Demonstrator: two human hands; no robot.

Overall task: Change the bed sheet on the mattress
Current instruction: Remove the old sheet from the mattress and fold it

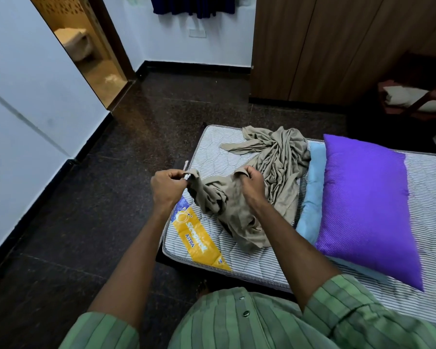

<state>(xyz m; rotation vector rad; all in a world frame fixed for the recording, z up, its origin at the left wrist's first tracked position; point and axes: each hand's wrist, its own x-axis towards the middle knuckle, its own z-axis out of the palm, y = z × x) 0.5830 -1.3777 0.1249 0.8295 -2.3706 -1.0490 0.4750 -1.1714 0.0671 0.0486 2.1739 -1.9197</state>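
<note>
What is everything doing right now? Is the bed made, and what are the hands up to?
Mattress: bare, no sheet spread on it.
Sheet: crumpled in a heap on the mattress.
Left hand: pinching the sheet's edge.
Right hand: gripping the sheet.
Purple pillow: lying on the blue pillow.
Door: open.

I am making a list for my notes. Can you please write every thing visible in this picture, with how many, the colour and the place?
crumpled khaki bed sheet: one, khaki, on the mattress, one edge lifted by both hands
striped quilted mattress: one, white with grey stripes, bare, yellow label at its corner
purple pillow: one, purple, on the mattress
light blue pillow: one, light blue, partly under the purple pillow
wooden wardrobe: one, brown, far wall
left hand: grips the sheet's edge
right hand: grips the sheet
</note>
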